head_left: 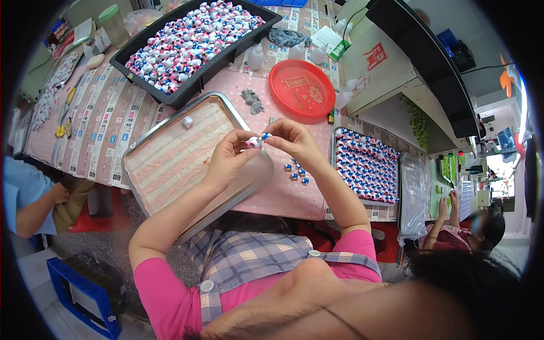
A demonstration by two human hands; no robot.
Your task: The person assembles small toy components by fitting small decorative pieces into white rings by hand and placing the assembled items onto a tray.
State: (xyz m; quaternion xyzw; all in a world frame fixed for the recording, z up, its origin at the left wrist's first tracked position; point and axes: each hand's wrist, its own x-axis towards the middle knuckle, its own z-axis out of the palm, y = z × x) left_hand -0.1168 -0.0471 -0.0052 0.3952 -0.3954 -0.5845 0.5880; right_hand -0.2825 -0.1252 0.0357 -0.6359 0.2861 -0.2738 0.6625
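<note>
Above the right edge of a metal tray (164, 178) lined with striped pinkish cloth, my two hands meet. My left hand (228, 156) pinches a small white-and-pink figure piece (253, 143). Against its upper right side, my right hand (292, 141) grips a tiny blue-and-white part (265, 136) between thumb and finger; the two pieces appear to touch. Several similar blue-and-white parts (297, 172) lie loose on the pink tablecloth, just below my right hand. One white piece (187, 122) sits alone near the tray's far edge.
A black bin (195, 90) heaped with white, pink and blue pieces stands behind the tray. To its right are a red round tray (283, 107) and white bottles (255, 57). A second tray (334, 148) holds rows of figures at right. Other people sit at both sides.
</note>
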